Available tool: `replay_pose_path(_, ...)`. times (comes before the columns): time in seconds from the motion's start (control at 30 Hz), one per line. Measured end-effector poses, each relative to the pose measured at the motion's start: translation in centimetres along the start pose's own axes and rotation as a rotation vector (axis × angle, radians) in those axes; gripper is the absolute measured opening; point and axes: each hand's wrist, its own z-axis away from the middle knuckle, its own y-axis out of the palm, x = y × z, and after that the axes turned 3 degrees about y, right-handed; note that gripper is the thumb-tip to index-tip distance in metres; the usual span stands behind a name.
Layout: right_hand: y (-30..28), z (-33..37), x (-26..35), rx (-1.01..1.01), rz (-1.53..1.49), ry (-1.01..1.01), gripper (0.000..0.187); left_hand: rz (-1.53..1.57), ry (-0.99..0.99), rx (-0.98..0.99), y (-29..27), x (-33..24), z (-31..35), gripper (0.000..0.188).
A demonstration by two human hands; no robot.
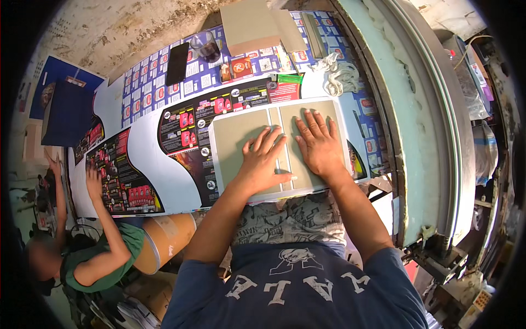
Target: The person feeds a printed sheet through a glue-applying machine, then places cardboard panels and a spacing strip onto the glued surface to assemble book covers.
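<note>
Two grey-brown boards, the left one (235,131) and the right one (291,116), lie flat on a white-bordered sheet (214,156). A narrow strip (274,116) of the same material runs between them, with thin white gaps on either side. My left hand (262,164) rests on the left board, fingers spread, with fingertips reaching the narrow strip and the thumb stretched across toward the right board. My right hand (319,147) lies flat on the right board, its fingers pointing away from me. Neither hand holds anything.
Printed black-and-red sheets (181,129) cover the table. Farther back are a phone (177,63), a glass (206,47), stacked boards (249,24), a green-handled tool (290,79) and a white cloth (341,75). A machine (422,109) flanks the right; a co-worker's hand (94,183) touches sheets at left.
</note>
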Motion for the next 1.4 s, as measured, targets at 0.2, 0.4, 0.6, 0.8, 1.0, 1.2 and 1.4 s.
replay_pose_path(0.2, 0.2, -0.1, 0.4, -0.02, 0.028, 0.018, 0.049, 0.001, 0.014, -0.009, 0.2, 0.2, 0.2, 0.102)
replay_pose_path(0.4, 0.4, 0.0, 0.4, -0.001, 0.023, 0.019, 0.049, -0.027, 0.002, 0.0, 0.2, 0.1, 0.3, 0.102)
replay_pose_path(0.6, 0.2, 0.1, 0.0, 0.026, -0.018, 0.051, 0.054, -0.017, 0.054, -0.05, 0.0, 0.0, 0.0, 0.086)
replay_pose_path(0.8, 0.4, 2.1, 2.7, -0.118, -0.216, -0.003, 0.042, -0.068, -0.002, -0.281, 1.7, 1.6, 0.2, 0.067)
replay_pose_path(1.0, -3.4, 14.7, 3.7, -0.191, -0.714, 0.025, 0.024, -0.148, -0.127, -0.289, 1.8, 1.3, 0.5, 0.069)
replay_pose_path(1.2, 4.4, 32.6, -7.6, -0.069, -0.554, 0.749, 0.027, -0.148, -0.223, -0.252, -1.1, 8.0, 7.3, 0.07)
replay_pose_path(1.4, 18.9, 49.9, -17.2, 0.114, -0.497, 0.986, 0.087, -0.336, -0.405, -0.03, -7.6, 27.3, 21.5, 0.068)
